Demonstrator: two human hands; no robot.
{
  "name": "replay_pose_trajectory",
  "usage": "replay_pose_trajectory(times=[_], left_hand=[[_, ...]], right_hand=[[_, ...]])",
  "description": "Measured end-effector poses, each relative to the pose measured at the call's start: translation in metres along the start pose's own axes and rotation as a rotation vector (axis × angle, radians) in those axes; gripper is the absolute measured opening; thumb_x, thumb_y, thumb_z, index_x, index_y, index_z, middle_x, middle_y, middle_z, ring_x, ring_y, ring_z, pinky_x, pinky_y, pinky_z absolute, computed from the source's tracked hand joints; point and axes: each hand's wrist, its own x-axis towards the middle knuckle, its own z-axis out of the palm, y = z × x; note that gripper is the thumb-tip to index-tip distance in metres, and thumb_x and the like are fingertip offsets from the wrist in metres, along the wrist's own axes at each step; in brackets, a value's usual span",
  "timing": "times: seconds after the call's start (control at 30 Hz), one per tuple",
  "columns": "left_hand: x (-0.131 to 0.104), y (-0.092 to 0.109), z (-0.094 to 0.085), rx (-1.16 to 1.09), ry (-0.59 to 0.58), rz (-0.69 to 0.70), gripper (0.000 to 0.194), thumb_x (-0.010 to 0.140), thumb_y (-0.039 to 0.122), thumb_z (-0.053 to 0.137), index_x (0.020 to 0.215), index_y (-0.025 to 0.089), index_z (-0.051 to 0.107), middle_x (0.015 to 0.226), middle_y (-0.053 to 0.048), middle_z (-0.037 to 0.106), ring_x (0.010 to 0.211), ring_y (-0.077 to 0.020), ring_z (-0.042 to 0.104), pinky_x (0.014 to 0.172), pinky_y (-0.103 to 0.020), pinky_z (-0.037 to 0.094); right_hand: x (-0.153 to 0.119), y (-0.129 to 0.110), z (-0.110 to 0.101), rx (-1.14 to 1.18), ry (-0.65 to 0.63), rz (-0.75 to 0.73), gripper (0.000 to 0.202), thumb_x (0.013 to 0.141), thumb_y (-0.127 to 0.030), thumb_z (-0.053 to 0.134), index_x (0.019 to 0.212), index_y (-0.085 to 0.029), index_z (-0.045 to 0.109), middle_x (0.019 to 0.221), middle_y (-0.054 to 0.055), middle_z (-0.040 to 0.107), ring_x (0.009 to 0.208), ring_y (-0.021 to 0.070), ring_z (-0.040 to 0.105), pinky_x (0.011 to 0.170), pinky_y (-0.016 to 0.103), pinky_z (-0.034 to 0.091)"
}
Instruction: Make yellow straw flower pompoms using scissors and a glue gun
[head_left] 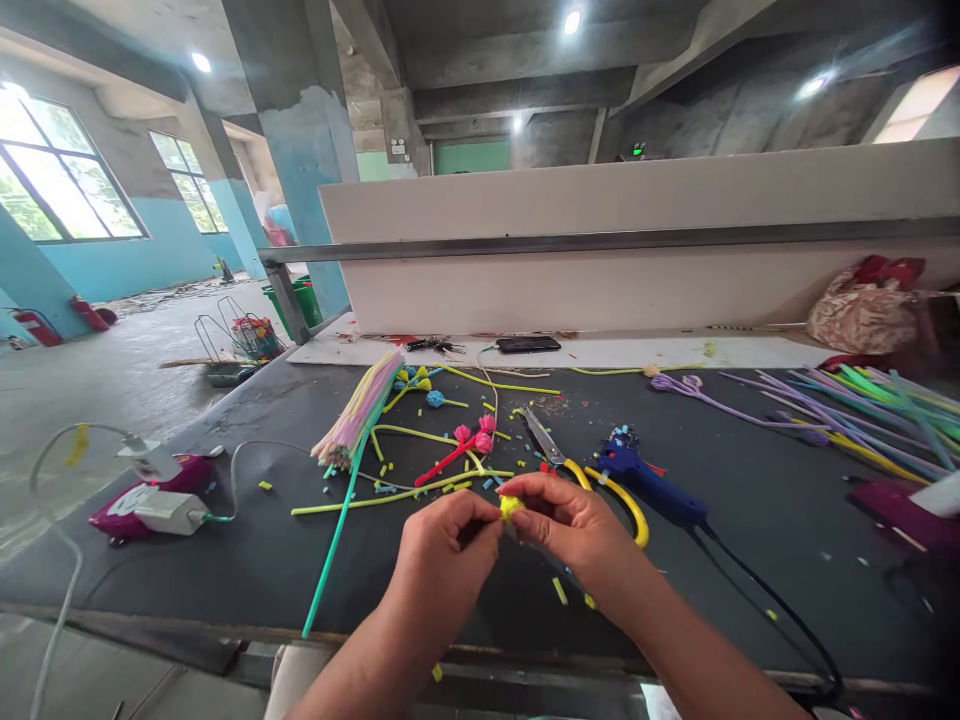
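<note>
A small yellow flower bud (511, 507), seemingly bent from pipe cleaner, is pinched between my two hands over the near part of the table. My left hand (452, 545) holds it from the left with thumb and fingertips. From the right, the thumb and fingers of my right hand (574, 525) close on its side. Just past my right hand lie yellow-handled scissors (544, 437) and a blue glue gun (652, 480). Pink pipe-cleaner flowers (472, 440) on a red stem and yellow pipe cleaners (397, 500) lie beyond my left hand.
A bundle of pipe cleaners (364, 405) lies left of centre, with a green one (337, 560) reaching the table's front edge. Magenta power strips (124, 510) with cords sit at left. More pipe cleaners (862, 410) spread at right. A black phone (529, 344) lies by the back panel.
</note>
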Motion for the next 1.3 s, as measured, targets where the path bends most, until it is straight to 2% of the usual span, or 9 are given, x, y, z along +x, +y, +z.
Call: replay_pose_trajectory(times=[0.3,0.53,0.77,0.87,0.97,1.07,1.17,1.23,1.3], left_hand=[[0.003,0.003,0.003,-0.144,-0.070,-0.041,0.014,0.069,0.014,0.053,0.055,0.017,0.054,0.060,0.000,0.057,0.052,-0.0097,0.051,0.050,-0.020,0.041],[0.009,0.003,0.003,-0.388,-0.128,-0.318,0.009,0.065,0.023,0.060,0.062,0.017,0.054,0.048,0.003,0.054,0.042,-0.0103,0.051,0.046,-0.023,0.045],[0.005,0.005,0.011,-0.304,-0.111,-0.308,0.009,0.065,0.016,0.056,0.059,0.017,0.050,0.045,0.004,0.052,0.037,-0.0080,0.048,0.040,-0.020,0.038],[0.011,0.003,0.008,-0.338,-0.109,-0.322,0.010,0.065,0.018,0.059,0.059,0.016,0.051,0.044,0.004,0.053,0.037,-0.0084,0.049,0.041,-0.020,0.040],[0.040,0.000,-0.015,-0.370,-0.039,-0.254,0.012,0.067,0.024,0.064,0.065,0.015,0.056,0.050,0.002,0.058,0.045,-0.0098,0.054,0.049,-0.022,0.045],[0.091,-0.009,-0.049,-0.328,0.142,-0.347,0.019,0.070,0.028,0.067,0.078,0.014,0.057,0.067,0.000,0.064,0.050,-0.0078,0.055,0.053,-0.021,0.047],[0.145,-0.023,-0.073,-0.253,0.140,-0.439,0.023,0.075,0.029,0.065,0.088,0.011,0.059,0.080,-0.004,0.064,0.060,-0.0104,0.059,0.058,-0.025,0.049],[0.172,-0.034,-0.079,-0.195,0.111,-0.495,0.027,0.085,0.030,0.054,0.105,0.013,0.056,0.099,-0.007,0.061,0.081,-0.0151,0.060,0.070,-0.033,0.051],[0.190,-0.043,-0.079,-0.141,0.080,-0.521,0.033,0.086,0.031,0.052,0.115,0.015,0.052,0.113,-0.009,0.056,0.095,-0.0195,0.058,0.079,-0.040,0.050]], right_hand=[[0.000,-0.002,0.001,-0.124,-0.002,-0.064,0.019,0.073,-0.033,0.066,0.086,-0.020,0.067,0.085,0.002,0.062,0.073,0.0144,0.056,0.065,0.026,0.046],[0.003,-0.006,-0.003,-0.308,-0.007,-0.115,0.016,0.074,-0.030,0.064,0.086,-0.020,0.068,0.086,0.005,0.065,0.078,0.0187,0.060,0.068,0.029,0.048],[0.002,-0.006,0.001,-0.339,-0.014,-0.166,0.009,0.071,-0.025,0.064,0.078,-0.020,0.068,0.079,0.004,0.065,0.074,0.0182,0.060,0.067,0.028,0.048],[0.003,-0.005,-0.002,-0.308,-0.012,-0.130,0.023,0.072,-0.029,0.065,0.093,-0.020,0.067,0.088,0.005,0.065,0.071,0.0161,0.058,0.065,0.028,0.047],[0.005,-0.005,-0.010,-0.246,0.050,-0.098,0.048,0.076,-0.037,0.061,0.122,-0.024,0.052,0.111,0.007,0.059,0.062,0.0109,0.054,0.059,0.026,0.047],[0.007,-0.005,-0.018,-0.185,0.137,-0.108,0.055,0.078,-0.039,0.058,0.129,-0.026,0.041,0.123,0.008,0.050,0.063,0.0090,0.053,0.065,0.028,0.049],[0.008,-0.004,-0.020,-0.126,0.154,-0.085,0.057,0.077,-0.037,0.058,0.129,-0.025,0.039,0.123,0.008,0.048,0.062,0.0079,0.052,0.069,0.030,0.050],[0.009,-0.004,-0.019,-0.103,0.171,-0.060,0.057,0.076,-0.036,0.058,0.128,-0.023,0.039,0.121,0.008,0.049,0.059,0.0071,0.052,0.067,0.030,0.050],[0.010,-0.003,-0.019,-0.091,0.193,-0.051,0.055,0.075,-0.034,0.057,0.127,-0.023,0.040,0.118,0.008,0.050,0.057,0.0066,0.052,0.065,0.030,0.049]])
